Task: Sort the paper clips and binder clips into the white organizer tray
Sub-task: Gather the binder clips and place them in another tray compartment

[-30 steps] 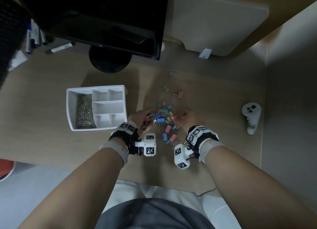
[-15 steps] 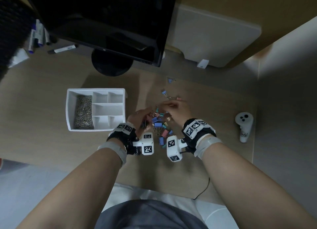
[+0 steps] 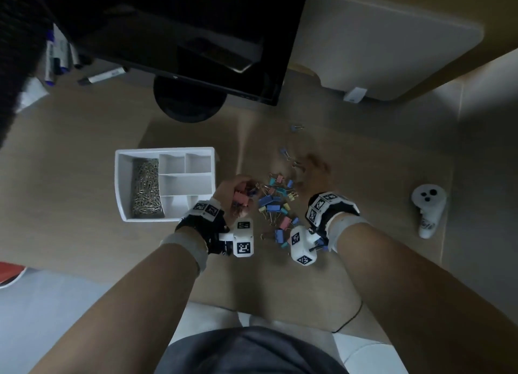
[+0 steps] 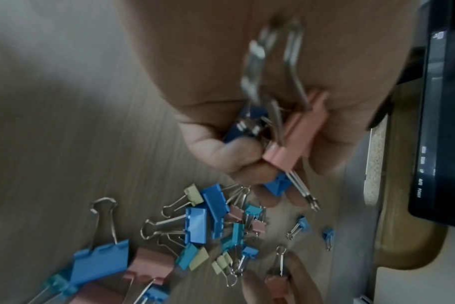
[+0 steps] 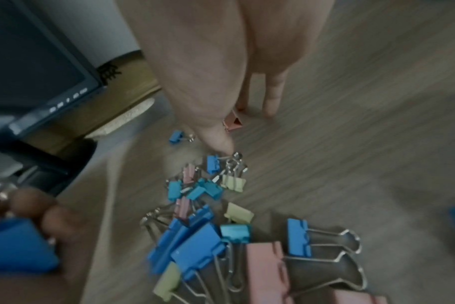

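The white organizer tray (image 3: 121,183) sits left of centre, its long left compartment full of silver paper clips (image 3: 145,186). To its right lies a pile of coloured binder clips (image 3: 276,202) (image 4: 203,222) (image 5: 203,232). My left hand (image 3: 235,195) hovers at the pile's left edge, between pile and tray. Its curled fingers grip a pink binder clip (image 4: 296,133) and blue ones. My right hand (image 3: 311,172) reaches over the pile's far side, blurred. Its straight fingers (image 5: 271,100) and thumb stand on either side of a small pink clip (image 5: 233,122) lying on the desk.
A black monitor (image 3: 179,37) on a round base (image 3: 190,104) stands behind the tray. Markers (image 3: 101,76) lie at the far left and a white panel (image 3: 392,45) at the far right. A white controller (image 3: 429,205) rests near the desk's right edge.
My right hand went from the pile's near right side to its far edge. The left hand stayed at the pile's left edge with clips in its grip.
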Demonstrator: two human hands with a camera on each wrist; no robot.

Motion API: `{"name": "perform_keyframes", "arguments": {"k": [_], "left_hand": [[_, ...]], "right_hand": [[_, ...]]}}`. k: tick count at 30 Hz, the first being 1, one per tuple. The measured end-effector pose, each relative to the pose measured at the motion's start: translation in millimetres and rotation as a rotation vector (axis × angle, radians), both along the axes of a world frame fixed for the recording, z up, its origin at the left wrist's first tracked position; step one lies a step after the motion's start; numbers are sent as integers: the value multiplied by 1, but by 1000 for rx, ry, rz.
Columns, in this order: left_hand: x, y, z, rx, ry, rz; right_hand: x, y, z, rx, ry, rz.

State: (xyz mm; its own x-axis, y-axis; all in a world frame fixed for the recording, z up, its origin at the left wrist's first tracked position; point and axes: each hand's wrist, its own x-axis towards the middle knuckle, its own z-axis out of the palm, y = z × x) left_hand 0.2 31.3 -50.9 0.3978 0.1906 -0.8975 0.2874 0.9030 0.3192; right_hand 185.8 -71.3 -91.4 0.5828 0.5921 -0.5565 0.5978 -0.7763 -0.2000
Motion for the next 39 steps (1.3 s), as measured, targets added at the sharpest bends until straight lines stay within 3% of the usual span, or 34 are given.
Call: {"name": "perform_keyframes", "arguments": {"k": [3, 7, 14, 18, 27, 31, 36, 39], "left_hand": [[3, 4, 0, -28, 26, 13], [7, 6, 1, 19, 39, -34], [-1, -3, 3, 41, 129, -42], [-11, -9, 3, 43, 186, -5], [-39, -16, 3, 139, 247, -40], [-50, -10, 2, 139, 229, -61], [-52, -9, 3, 138, 229, -100], [-51, -8, 4, 132, 242, -125]], "right_hand": [[1, -9, -2, 48, -51, -155], [0, -15, 3, 51, 48, -264], [-13, -29, 20, 77, 63, -260], [-28, -36, 31, 181, 103, -354], [-81, -18, 23, 67, 231, -154], [-93, -22, 7, -109, 45, -17], [-100, -27, 11, 24, -18, -134], [-98, -29, 15, 131, 92, -321]]}}
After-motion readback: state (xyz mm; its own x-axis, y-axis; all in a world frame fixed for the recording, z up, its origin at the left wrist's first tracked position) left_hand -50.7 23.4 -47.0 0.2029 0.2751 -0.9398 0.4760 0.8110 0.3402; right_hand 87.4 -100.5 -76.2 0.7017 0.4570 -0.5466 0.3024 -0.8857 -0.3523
